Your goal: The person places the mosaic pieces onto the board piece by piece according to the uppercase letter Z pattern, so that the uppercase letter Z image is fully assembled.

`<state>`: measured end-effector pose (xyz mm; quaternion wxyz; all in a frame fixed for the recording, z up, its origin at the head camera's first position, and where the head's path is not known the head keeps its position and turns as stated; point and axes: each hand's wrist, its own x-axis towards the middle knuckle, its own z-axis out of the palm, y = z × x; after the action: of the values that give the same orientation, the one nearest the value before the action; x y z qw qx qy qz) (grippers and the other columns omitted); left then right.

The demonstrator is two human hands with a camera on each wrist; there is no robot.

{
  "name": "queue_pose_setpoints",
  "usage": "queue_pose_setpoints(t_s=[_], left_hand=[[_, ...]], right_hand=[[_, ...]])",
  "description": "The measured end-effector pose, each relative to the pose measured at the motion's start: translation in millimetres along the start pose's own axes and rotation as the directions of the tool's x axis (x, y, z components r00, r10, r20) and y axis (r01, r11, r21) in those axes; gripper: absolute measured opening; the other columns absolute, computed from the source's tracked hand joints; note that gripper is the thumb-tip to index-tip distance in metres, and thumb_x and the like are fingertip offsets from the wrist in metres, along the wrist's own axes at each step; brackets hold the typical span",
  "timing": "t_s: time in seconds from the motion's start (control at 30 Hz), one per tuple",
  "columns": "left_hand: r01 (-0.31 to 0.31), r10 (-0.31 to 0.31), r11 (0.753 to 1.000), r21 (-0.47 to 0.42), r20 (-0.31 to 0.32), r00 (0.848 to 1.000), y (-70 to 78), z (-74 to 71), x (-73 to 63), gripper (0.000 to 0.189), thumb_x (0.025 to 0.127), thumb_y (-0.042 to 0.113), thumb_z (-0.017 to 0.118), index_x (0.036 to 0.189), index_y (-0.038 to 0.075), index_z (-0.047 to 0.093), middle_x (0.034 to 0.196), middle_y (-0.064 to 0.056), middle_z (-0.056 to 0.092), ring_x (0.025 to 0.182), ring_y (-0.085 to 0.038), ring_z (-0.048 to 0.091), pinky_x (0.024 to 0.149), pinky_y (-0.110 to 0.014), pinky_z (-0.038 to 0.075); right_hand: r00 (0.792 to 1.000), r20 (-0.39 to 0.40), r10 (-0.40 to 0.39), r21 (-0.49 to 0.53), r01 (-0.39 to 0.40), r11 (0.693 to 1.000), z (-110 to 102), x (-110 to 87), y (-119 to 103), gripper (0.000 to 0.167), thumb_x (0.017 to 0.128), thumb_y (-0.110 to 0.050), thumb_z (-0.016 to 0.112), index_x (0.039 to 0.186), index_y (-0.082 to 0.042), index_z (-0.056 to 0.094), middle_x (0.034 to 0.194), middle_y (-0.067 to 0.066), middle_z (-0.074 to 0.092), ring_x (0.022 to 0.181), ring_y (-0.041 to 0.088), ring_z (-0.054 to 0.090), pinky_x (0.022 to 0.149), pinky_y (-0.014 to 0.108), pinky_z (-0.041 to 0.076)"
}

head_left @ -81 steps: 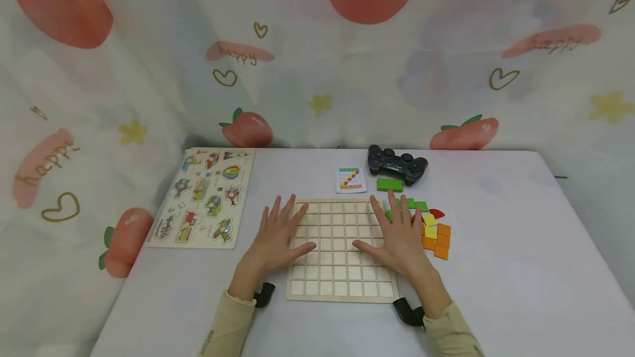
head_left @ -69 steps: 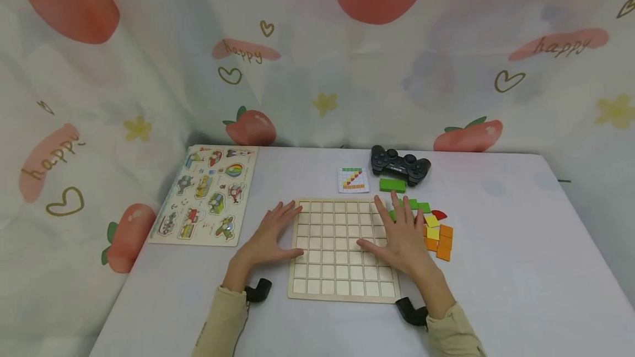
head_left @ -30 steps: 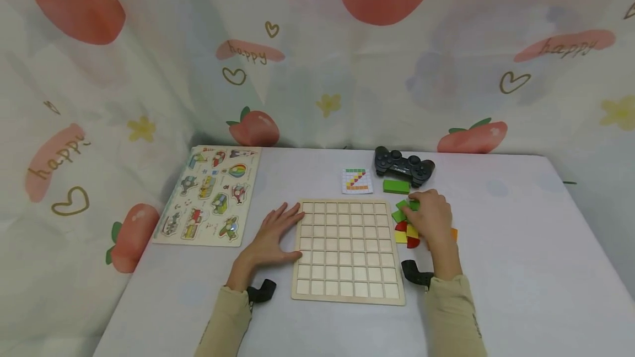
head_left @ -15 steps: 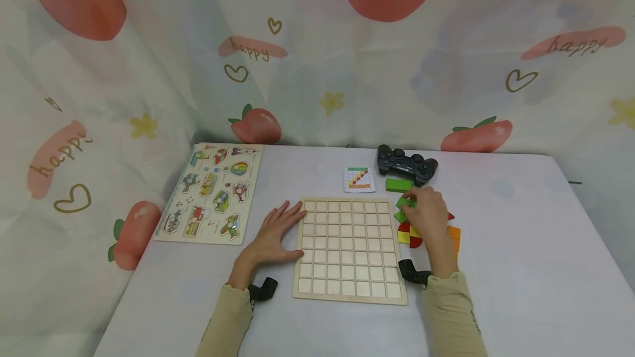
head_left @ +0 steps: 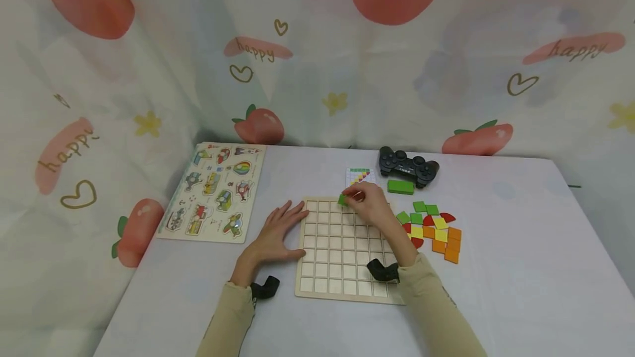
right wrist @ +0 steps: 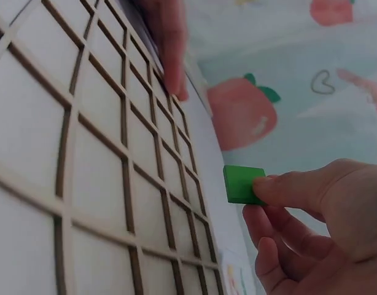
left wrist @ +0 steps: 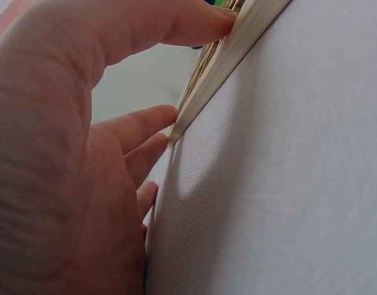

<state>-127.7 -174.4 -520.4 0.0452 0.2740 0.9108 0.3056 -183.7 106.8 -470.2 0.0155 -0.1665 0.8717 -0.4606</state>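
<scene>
A pale wooden grid board [head_left: 328,258] lies flat in the middle of the table. My left hand [head_left: 272,238] rests at its left edge, thumb and fingertips touching the rim, fingers spread and fairly straight; the left wrist view shows this contact with the board's side [left wrist: 207,86]. Between thumb and fingers my right hand [head_left: 369,205] pinches a small green square tile [right wrist: 242,184], held above the board's far edge. In the right wrist view the tile is apart from the grid [right wrist: 102,135]. Loose green tiles [head_left: 419,206], plus yellow, red and orange ones [head_left: 452,244], lie right of the board.
A printed pattern card [head_left: 358,174] lies behind the board, partly covered by my right hand. Beside it are a green block [head_left: 401,187] and a black game controller [head_left: 408,166]. A picture puzzle board [head_left: 213,191] lies at the back left. A patterned curtain [head_left: 317,70] hangs behind.
My right hand has gone from the board to the tile pile, picked up a green tile and carried it left over the far edge. My left hand shifted slightly outward early on, then stayed.
</scene>
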Motion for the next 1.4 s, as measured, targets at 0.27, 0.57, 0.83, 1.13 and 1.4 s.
queue_pose_setpoints(t_s=[0.27, 0.57, 0.83, 1.13, 1.4], left_hand=[[0.010, -0.010, 1.000, 0.005, 0.029, 1.000, 1.3, 4.0, 2.5, 0.091, 0.072, 0.042, 0.074, 0.152, 0.014, 0.039, 0.163, -0.002, 0.024, 0.151, -0.029, 0.009, 0.119, -0.054, 0.008], [0.018, -0.018, 1.000, 0.018, 0.044, 0.999, 3.3, 4.8, 4.4, 0.092, 0.073, 0.043, 0.074, 0.153, 0.016, 0.037, 0.163, 0.001, 0.022, 0.151, -0.027, 0.007, 0.120, -0.051, 0.007], [0.011, -0.011, 1.000, 0.011, 0.034, 0.999, 3.2, 4.3, 5.6, 0.093, 0.073, 0.043, 0.073, 0.153, 0.014, 0.037, 0.163, -0.001, 0.022, 0.151, -0.027, 0.007, 0.120, -0.052, 0.007], [0.024, -0.024, 1.000, 0.019, 0.021, 0.999, 3.4, 2.8, 2.8, 0.093, 0.071, 0.044, 0.074, 0.152, 0.014, 0.038, 0.163, -0.001, 0.022, 0.151, -0.029, 0.008, 0.119, -0.054, 0.008], [0.031, -0.031, 0.999, 0.011, 0.021, 0.999, 3.4, -0.8, -0.2, 0.092, 0.072, 0.042, 0.074, 0.152, 0.012, 0.039, 0.163, -0.003, 0.023, 0.151, -0.031, 0.009, 0.119, -0.055, 0.008]], right_hand=[[0.993, 0.115, 0.036, -0.045, -0.031, 0.999, 37, 15.8, -6, 0.011, 0.090, -0.004, 0.068, 0.099, -0.001, 0.074, 0.099, 0.013, 0.065, 0.088, 0.028, 0.064, 0.076, 0.040, 0.055], [0.992, 0.110, 0.054, -0.112, -0.042, 0.993, 44, 18.0, -3, 0.011, 0.090, -0.005, 0.068, 0.097, -0.002, 0.076, 0.093, 0.010, 0.062, 0.083, 0.023, 0.061, 0.075, 0.037, 0.053], [0.998, 0.063, -0.007, -0.099, 0.013, 0.995, 38, 14.0, 2, 0.014, 0.088, -0.006, 0.070, 0.102, -0.002, 0.073, 0.093, 0.008, 0.063, 0.083, 0.022, 0.062, 0.073, 0.036, 0.053], [0.999, -0.044, 0.018, -0.022, -0.019, 1.000, -27, -6.3, 30, 0.023, 0.090, -0.003, 0.069, 0.111, 0.006, 0.068, 0.108, 0.021, 0.069, 0.097, 0.035, 0.066, 0.085, 0.047, 0.055], [0.987, -0.085, 0.139, -0.106, -0.148, 0.983, -98, -45.7, 72, 0.031, 0.091, -0.008, 0.069, 0.118, 0.005, 0.065, 0.116, 0.025, 0.066, 0.107, 0.039, 0.058, 0.094, 0.054, 0.048]])
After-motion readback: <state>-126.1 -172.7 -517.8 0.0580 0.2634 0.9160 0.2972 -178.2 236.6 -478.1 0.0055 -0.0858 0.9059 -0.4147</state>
